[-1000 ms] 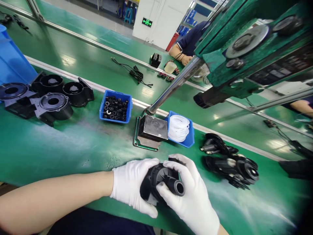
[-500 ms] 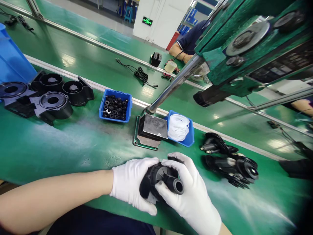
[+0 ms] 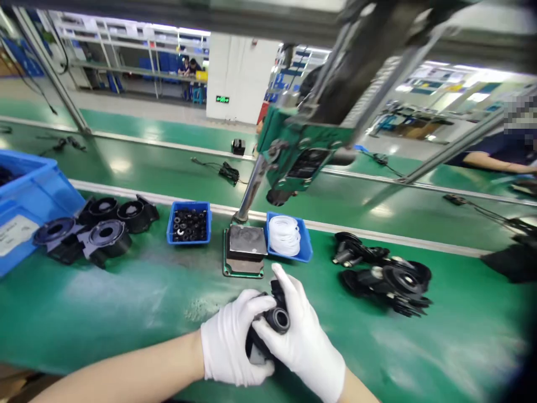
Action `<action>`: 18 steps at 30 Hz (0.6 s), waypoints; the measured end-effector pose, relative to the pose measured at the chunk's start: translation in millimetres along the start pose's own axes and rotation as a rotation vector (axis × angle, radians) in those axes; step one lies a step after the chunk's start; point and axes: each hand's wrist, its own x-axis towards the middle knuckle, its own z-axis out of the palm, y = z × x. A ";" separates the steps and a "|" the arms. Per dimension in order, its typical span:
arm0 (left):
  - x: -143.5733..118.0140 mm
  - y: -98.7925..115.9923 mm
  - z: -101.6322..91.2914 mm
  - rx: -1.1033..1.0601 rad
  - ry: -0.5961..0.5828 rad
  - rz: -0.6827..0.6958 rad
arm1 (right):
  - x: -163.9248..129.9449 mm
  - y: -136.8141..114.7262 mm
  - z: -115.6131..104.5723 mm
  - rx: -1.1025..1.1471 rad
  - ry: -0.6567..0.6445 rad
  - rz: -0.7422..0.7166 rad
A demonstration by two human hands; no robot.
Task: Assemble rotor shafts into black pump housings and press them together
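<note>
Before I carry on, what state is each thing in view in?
Black part: held in both hands, round opening showing.
Left hand: gloved, gripping that part.
Right hand: gloved, gripping it too.
Left blue tray: filled with small, mostly black parts.
Right blue tray: holding white rings.
Press head: raised above its base.
Black housings: grouped together.
Exit sign: lit.

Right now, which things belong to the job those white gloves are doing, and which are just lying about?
In the job:
black part, held by left hand and right hand
likely too: white rings, small black pieces, green press

Probably just lying about:
distant black cable
distant black block
</note>
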 end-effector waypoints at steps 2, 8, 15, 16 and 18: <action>0.0 2.8 0.1 0.004 0.021 0.015 | 0.8 0.1 0.2 0.031 0.004 0.013; 25.7 32.0 -47.2 0.102 0.116 -0.101 | 42.9 9.1 -80.7 0.270 -0.012 -0.017; 100.8 16.9 -101.3 0.001 0.157 -0.163 | 184.0 -46.6 -214.8 0.728 0.440 -0.167; 108.6 10.4 -101.9 -0.011 0.151 -0.160 | 206.4 -61.2 -226.9 0.766 0.438 -0.191; 120.6 -1.0 -100.6 -0.020 0.136 -0.154 | 244.1 -89.2 -247.4 0.801 0.431 -0.231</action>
